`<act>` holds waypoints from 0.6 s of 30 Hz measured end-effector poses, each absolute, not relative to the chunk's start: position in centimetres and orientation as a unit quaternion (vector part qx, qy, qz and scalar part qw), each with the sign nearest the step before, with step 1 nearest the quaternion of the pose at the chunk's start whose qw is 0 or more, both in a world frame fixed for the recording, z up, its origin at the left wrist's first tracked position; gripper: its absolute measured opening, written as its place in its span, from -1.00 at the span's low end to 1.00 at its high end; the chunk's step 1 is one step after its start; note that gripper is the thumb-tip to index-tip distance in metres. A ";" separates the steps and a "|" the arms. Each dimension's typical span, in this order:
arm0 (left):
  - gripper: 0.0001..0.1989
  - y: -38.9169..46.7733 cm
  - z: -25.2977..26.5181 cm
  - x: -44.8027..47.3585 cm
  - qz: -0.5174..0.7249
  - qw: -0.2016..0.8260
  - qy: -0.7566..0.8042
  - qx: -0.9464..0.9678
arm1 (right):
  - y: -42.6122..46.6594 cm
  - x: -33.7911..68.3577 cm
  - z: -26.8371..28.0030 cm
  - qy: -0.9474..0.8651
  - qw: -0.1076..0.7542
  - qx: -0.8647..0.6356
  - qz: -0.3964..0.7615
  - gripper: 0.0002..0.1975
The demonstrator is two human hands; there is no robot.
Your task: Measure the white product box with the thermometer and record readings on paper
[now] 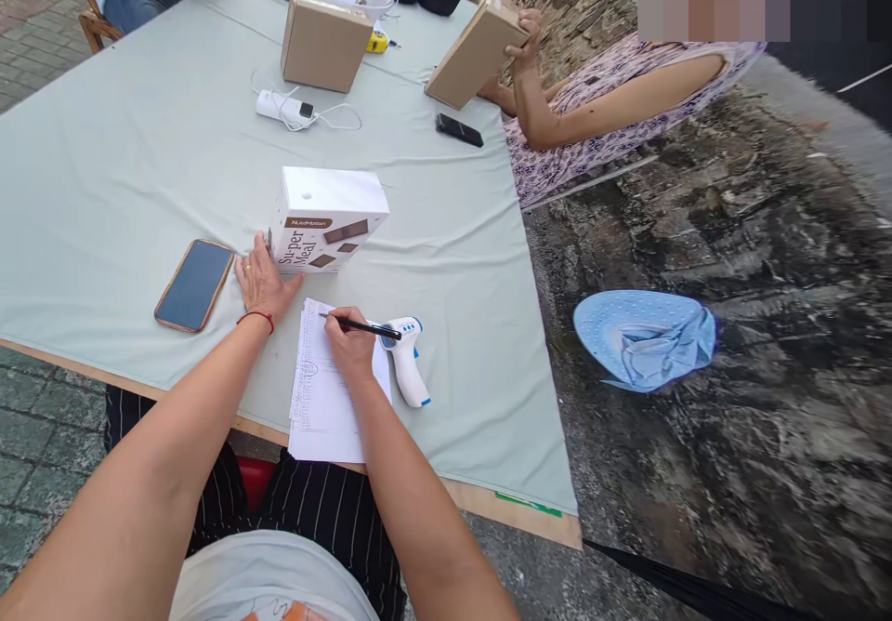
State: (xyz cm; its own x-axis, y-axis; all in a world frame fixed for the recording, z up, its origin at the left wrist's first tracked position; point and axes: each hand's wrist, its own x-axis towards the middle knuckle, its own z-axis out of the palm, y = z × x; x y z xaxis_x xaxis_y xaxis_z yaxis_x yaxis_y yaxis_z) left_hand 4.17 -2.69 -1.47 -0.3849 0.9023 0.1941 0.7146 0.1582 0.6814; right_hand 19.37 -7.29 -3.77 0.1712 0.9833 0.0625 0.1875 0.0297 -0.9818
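Note:
My right hand (350,346) is closed around a black pen (376,328), its tip over the upper part of a printed sheet of paper (327,426) at the table's near edge. My left hand (265,284) lies with fingers apart against the lower left side of a white box (338,191) marked "Super Meal"; part of its fingers is hidden by the box's edge. A smartphone (195,284) in a brown case lies left of that hand. Right of the paper is a white and blue infrared thermometer (406,361), partly behind the pen's end.
On the pale-clothed table (474,323) stand a brown cardboard box (324,45) and a white device with a cable (282,108). At right, another person's hand (528,40) holds a second cardboard box (474,54) near a black phone (458,129). A blue hat (645,337) lies on the stone.

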 end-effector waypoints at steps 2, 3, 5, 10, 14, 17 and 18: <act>-0.02 -2.7 -1.4 4.2 0.359 0.130 0.751 0.538 | -7.3 19.4 -3.9 -0.514 0.502 -0.574 0.392 -0.85; -0.02 -2.7 -1.4 4.2 0.359 0.130 0.752 0.537 | -7.3 19.4 -3.9 -0.516 0.500 -0.575 0.391 -0.85; -0.01 -2.7 -1.4 4.2 0.358 0.129 0.754 0.536 | -7.3 19.4 -3.9 -0.519 0.498 -0.576 0.389 -0.86; -0.01 -2.7 -1.3 4.3 0.360 0.129 0.752 0.537 | -7.4 19.4 -3.7 -0.520 0.501 -0.572 0.389 -0.86; -0.01 -2.7 -1.3 4.2 0.359 0.131 0.750 0.540 | -7.4 19.4 -3.5 -0.520 0.497 -0.570 0.396 -0.87; -0.01 -2.7 -1.2 4.2 0.359 0.131 0.750 0.540 | -7.4 19.4 -3.5 -0.523 0.497 -0.572 0.391 -0.88; 0.00 -2.7 -1.2 4.2 0.359 0.131 0.750 0.539 | -7.4 19.4 -3.5 -0.523 0.497 -0.572 0.390 -0.89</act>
State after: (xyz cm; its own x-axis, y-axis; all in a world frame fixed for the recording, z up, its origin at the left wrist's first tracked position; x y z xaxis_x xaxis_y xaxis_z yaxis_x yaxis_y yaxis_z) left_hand 4.17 -2.74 -1.18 -0.3844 0.9033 0.1907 0.7151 0.1607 0.6804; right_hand 19.37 -7.41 -3.52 0.1480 0.9862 0.0748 0.2106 0.0425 -0.9766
